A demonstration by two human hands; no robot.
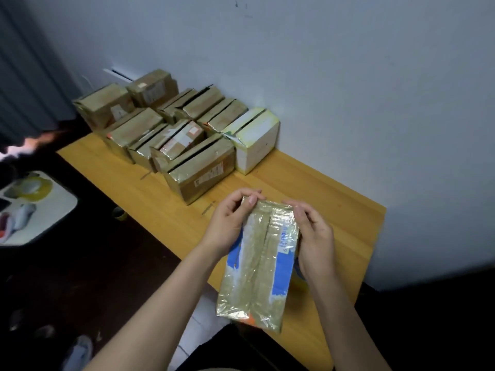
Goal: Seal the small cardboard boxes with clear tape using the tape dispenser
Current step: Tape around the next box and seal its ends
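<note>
A pale wall (348, 76) fills the far side, with a grey curtain (26, 62) at the left and dark floor below. Against the wall stands a yellow wooden table (334, 210). At its far end sits a tight cluster of brown cardboard boxes (171, 129), their surfaces shiny with tape and several bearing labels. Some show a dark slit where the top flaps meet, and nothing inside any of them can be seen. 1 white box (257, 140) touches the right side of the cluster. Nearer, above the table's front edge, the 2 hands hold up a small box (259, 263) with blue and white print and a barcode label. It is covered in glossy clear tape, its flaps are closed along a middle seam, and its contents are hidden. The left hand (227, 226) pinches the far left corner between thumb and curled fingers; the right hand (313, 242) curls round the far right edge. Left of the table, a white tray (53, 210) carries a yellowish tape roll (36, 187).
</note>
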